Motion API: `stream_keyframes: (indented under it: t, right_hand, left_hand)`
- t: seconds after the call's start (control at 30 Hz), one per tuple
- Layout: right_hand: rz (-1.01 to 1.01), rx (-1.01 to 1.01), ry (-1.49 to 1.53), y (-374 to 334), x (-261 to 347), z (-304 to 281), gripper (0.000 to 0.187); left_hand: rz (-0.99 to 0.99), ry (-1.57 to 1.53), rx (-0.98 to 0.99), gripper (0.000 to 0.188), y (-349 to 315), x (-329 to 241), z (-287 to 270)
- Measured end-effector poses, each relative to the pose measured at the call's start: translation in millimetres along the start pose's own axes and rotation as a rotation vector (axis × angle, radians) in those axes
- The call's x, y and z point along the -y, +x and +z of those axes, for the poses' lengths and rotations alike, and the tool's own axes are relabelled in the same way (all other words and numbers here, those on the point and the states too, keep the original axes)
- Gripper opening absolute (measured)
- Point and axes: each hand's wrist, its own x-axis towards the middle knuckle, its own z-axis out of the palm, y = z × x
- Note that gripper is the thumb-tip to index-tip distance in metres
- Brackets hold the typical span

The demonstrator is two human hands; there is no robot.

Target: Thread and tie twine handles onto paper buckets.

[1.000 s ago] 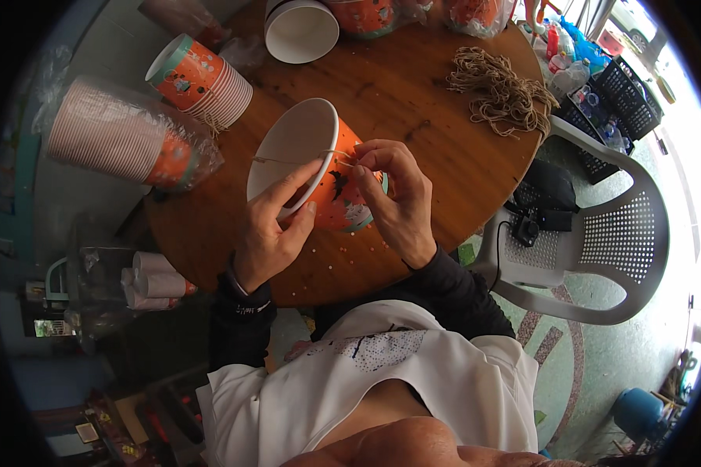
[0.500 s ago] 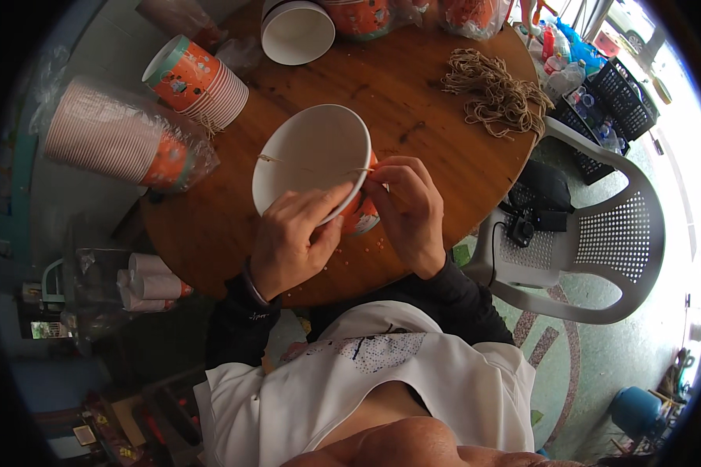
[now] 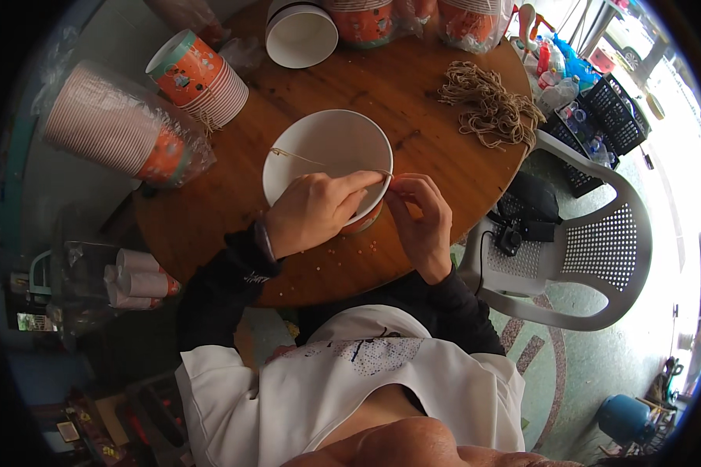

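A paper bucket (image 3: pixel 327 136), white inside and orange outside, stands tilted toward me on the round wooden table (image 3: pixel 210 218). A thin piece of twine (image 3: pixel 294 157) crosses its mouth, looped or knotted at the left side and running to the right rim. My left hand (image 3: pixel 308 210) grips the bucket's near right edge, its index finger stretched along the twine to the rim. Just outside that rim, my right hand (image 3: pixel 423 222) pinches the twine's end between thumb and fingertips. The left thumb is hidden.
A loose heap of twine (image 3: pixel 487 105) lies at the table's far right. Nested buckets (image 3: pixel 202 82) and a plastic-wrapped stack (image 3: pixel 105 124) are at the left, another white-lined bucket (image 3: pixel 300 37) at the back. A grey plastic chair (image 3: pixel 611 241) holding a camera (image 3: pixel 509 239) stands right.
The bucket has shifted slightly right and turned its mouth more upward. My left hand has moved right, its index finger now reaching the right rim. The right hand keeps its pinch.
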Motion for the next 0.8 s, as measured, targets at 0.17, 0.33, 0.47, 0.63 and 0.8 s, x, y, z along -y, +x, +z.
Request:
stream_keyframes:
  t: [0.17, 0.33, 0.47, 0.63, 0.8]
  right_hand:
    - [-0.012, 0.010, -0.026, -0.1, -1.9, 1.2, 0.012]
    - [0.023, 0.012, -0.035, -0.2, 2.3, -0.9, 0.013]
    - [-0.033, 0.031, -0.096, -1.3, 0.4, -1.8, 0.013]
    - [-0.079, 0.041, -0.135, 1.8, -0.5, 0.0, 0.013]
    - [-0.060, 0.033, -0.160, 2.9, 5.1, -1.1, 0.014]
  left_hand:
    - [0.044, 0.005, -0.023, 0.018, 17.1, 10.7, 10.0]
    - [0.061, -0.010, 0.015, 0.015, 25.1, 11.7, 11.4]
    - [0.091, -0.031, 0.049, 0.011, 25.9, 15.3, 11.1]
    - [0.023, -0.213, 0.004, 0.011, 23.4, 18.3, 10.2]
    - [0.088, -0.281, -0.015, 0.013, 22.3, 18.5, 9.0]
